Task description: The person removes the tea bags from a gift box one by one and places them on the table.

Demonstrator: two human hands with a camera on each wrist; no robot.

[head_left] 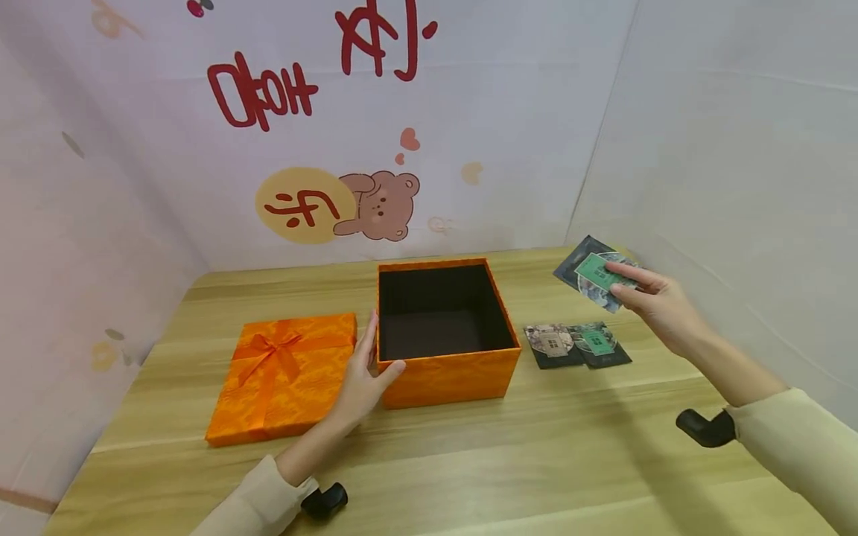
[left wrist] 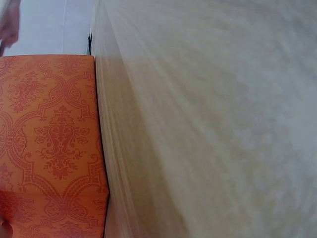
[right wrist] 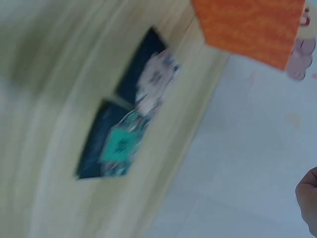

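An orange patterned gift box [head_left: 445, 380] stands without its lid, its black inside showing. My left hand [head_left: 362, 383] lies against the box's left side, fingers stretched along the wall and thumb at the front rim. To the right, raised above the table, my right hand [head_left: 660, 305] pinches a flat dark packet [head_left: 590, 272] with a green label between thumb and fingers. Below it, two similar packets lie side by side on the table: one with a pale label [head_left: 553, 344], one with a green label [head_left: 599, 342]. The right wrist view is blurred.
The orange lid [head_left: 295, 380] with a ribbon bow lies left of the box, behind my left forearm. The wooden table [head_left: 469, 469] meets a decorated white wall [head_left: 509, 112] at the back and another at the right.
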